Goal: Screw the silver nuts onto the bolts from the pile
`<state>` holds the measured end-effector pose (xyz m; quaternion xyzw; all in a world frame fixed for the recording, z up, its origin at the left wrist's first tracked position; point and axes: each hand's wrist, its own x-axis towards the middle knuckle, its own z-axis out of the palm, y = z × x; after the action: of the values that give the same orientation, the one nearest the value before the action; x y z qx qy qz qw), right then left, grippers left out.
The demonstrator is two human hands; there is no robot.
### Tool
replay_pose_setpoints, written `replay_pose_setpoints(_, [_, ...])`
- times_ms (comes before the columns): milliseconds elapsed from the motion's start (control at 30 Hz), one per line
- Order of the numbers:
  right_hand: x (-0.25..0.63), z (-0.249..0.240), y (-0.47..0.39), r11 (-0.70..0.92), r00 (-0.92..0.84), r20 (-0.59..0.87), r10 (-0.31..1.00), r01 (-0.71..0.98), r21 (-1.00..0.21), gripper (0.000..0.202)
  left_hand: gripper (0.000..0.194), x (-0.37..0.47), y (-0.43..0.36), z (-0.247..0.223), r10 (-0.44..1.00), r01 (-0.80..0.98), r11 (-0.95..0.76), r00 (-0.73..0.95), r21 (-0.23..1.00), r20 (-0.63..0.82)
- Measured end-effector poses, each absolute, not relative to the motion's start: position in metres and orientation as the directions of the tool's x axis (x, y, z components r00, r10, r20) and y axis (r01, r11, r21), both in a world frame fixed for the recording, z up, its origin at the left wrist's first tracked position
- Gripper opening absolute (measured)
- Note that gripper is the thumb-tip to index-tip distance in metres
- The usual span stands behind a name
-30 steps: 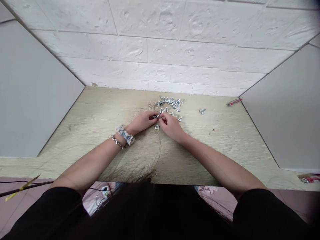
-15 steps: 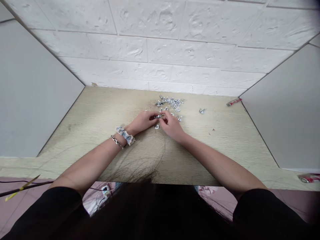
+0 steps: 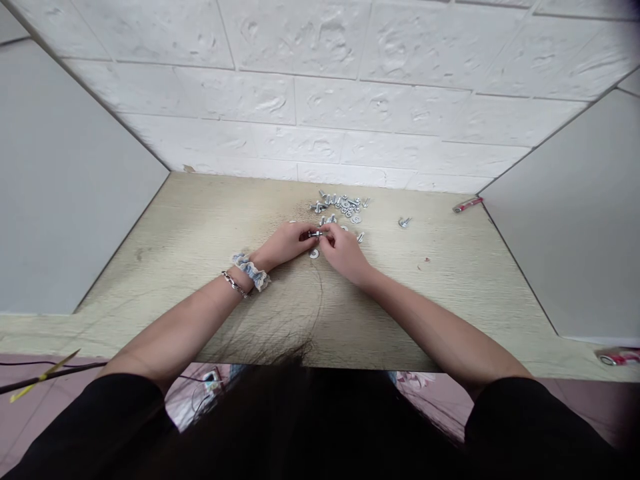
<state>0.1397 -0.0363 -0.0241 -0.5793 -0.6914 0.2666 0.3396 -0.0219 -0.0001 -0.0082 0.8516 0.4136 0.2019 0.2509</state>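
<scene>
Between the fingertips of both hands is a small silver bolt (image 3: 316, 234), held level just above the tabletop. My left hand (image 3: 287, 243) pinches its left end. At the other end the thumb and fingers of my right hand (image 3: 344, 252) are closed round the bolt, where a nut seems to sit; the fingers partly hide it. A flat washer (image 3: 314, 253) lies just below the hands. Beyond the fingertips is a loose pile of bolts, nuts and washers (image 3: 345, 204). One more bolt (image 3: 361, 237) lies right of my right hand.
The pale wooden tabletop (image 3: 200, 220) meets a white brick-pattern wall (image 3: 320, 100) at the back, with grey panels at both sides. Off to the right lie a small group of bolts (image 3: 405, 222) and a red cylindrical item (image 3: 467, 205). Another red item (image 3: 617, 357) is at the right front edge.
My right fingers have closed in around the right end of the bolt, with the raised forefinger now lower. My left hand has stayed in place.
</scene>
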Motion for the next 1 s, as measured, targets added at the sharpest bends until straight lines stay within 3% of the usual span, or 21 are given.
replay_pose_setpoints(1000, [0.1413, -0.0266, -0.0390, 0.257, -0.170, 0.192, 0.966, 0.608, -0.751, 0.019, 0.023, -0.0232, 0.0030, -0.0122, 0.826, 0.607, -0.514, 0.541, 0.606, 0.158])
